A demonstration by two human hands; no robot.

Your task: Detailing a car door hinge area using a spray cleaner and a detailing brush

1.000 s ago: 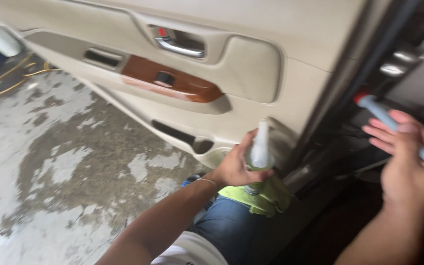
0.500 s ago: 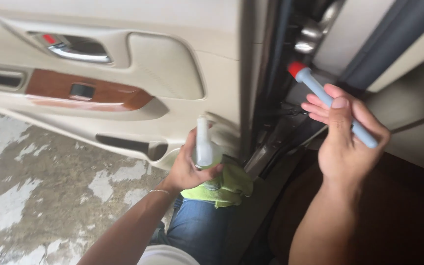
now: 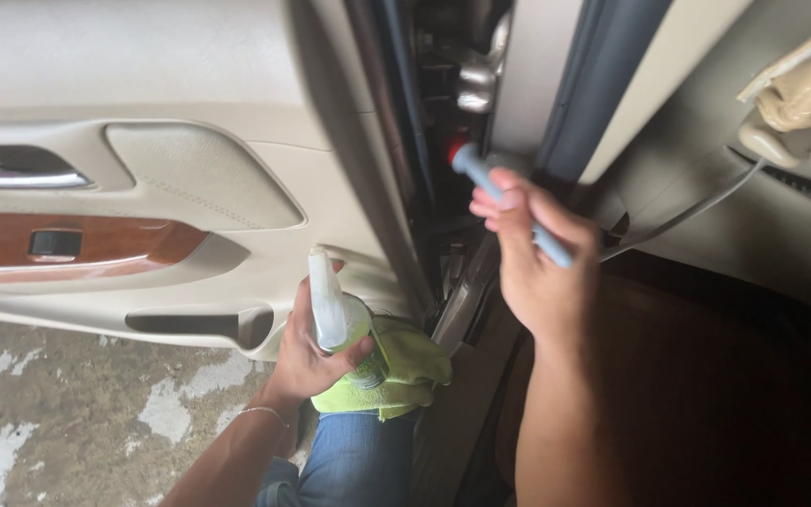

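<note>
My left hand (image 3: 310,357) grips a clear spray bottle (image 3: 330,310) together with a lime-green cloth (image 3: 396,376), low beside the open car door's beige inner panel (image 3: 190,178). My right hand (image 3: 532,263) holds a slim blue-grey handle with a red tip (image 3: 485,178). The red tip points up into the dark gap at the door hinge area (image 3: 424,122). My knee in blue jeans (image 3: 354,465) is below the cloth.
The door panel carries a chrome handle (image 3: 11,174), a wood-look switch trim (image 3: 68,246) and a lower pocket (image 3: 194,324). Wet concrete floor (image 3: 58,422) lies at the lower left. A beige seat-belt part (image 3: 800,99) and the dark car interior (image 3: 725,376) are on the right.
The view has swung right, toward the hinge gap. My right hand has moved left and up with the blue handle, bringing its red tip to the gap. My left hand still holds bottle and cloth.
</note>
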